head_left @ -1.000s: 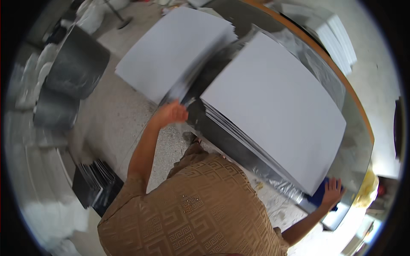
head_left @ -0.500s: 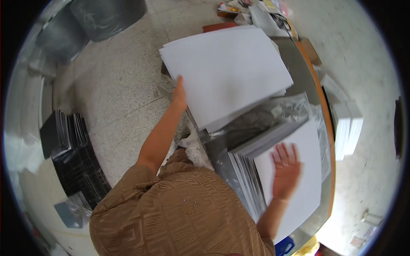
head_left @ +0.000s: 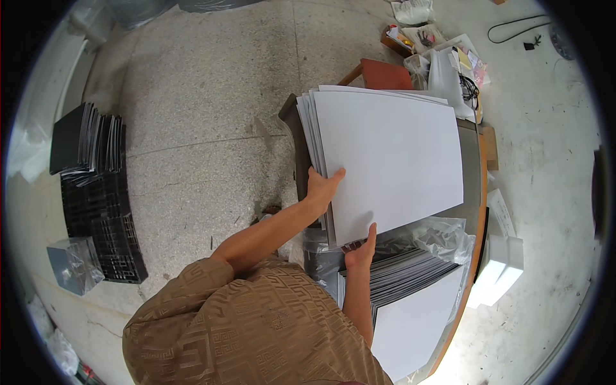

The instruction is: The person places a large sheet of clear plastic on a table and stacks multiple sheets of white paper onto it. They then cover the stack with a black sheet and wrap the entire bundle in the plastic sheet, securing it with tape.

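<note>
A stack of large white sheets (head_left: 391,154), stiff-looking and slightly fanned at the left edge, lies in front of me on the table. My left hand (head_left: 325,186) grips its left edge, thumb on top and the other fingers at the side. At the near edge, my right hand (head_left: 361,249) has its thumb above the top sheet and its fingers curled underneath. Closer to me, beneath my right forearm, sits a second stack of sheets (head_left: 417,321), white on top with dark edges. How many sheets my hands hold is hidden.
Clear plastic wrap (head_left: 443,234) lies between the stacks. A red-brown board (head_left: 386,75), a small box of tools (head_left: 398,42) and a black cable (head_left: 470,88) are at the far end. On the floor at left, dark panels (head_left: 86,138) rest on a black pallet (head_left: 102,224).
My right hand has left the nearer stack and taken hold of the farther stack's near edge. My left hand stays at the left edge, shifted nearer its corner. The view has turned.
</note>
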A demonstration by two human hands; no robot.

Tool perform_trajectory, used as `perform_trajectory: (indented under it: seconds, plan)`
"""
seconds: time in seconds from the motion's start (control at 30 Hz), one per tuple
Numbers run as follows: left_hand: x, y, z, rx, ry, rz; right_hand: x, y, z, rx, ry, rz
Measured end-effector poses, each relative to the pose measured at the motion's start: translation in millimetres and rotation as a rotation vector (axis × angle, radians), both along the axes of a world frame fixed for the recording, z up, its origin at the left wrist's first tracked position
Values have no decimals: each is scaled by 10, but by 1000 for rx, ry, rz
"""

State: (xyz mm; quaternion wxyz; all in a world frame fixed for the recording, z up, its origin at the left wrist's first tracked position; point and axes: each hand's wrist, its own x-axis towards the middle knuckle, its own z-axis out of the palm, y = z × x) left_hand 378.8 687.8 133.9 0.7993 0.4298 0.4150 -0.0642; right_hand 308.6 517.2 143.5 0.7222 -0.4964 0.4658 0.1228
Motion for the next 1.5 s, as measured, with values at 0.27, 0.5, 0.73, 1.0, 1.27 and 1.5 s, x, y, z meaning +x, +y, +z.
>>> perform_trajectory:
  seconds: [0.27, 0.5, 0.73, 1.0, 1.27, 1.5]
  plan:
    - [-62, 44, 492, 205, -135, -243, 3, -69, 524, 40, -33, 115]
    - [-19, 51, 661, 221, -158, -360, 41, -122, 710, 26, -46, 187]
    - [-80, 56, 659, 234, -179, -262, 46, -153, 713, 111, -42, 187]
    - [72, 165, 710, -81, -120, 49, 92, 23, 726, 337, -237, 152]
    - [279, 538, 385, -242, -268, -84, 166, 441, 612, 100, -304, 24]
    - [858, 1294, 995, 146, -352, -417, 440, 387, 367, 322, -301, -372]
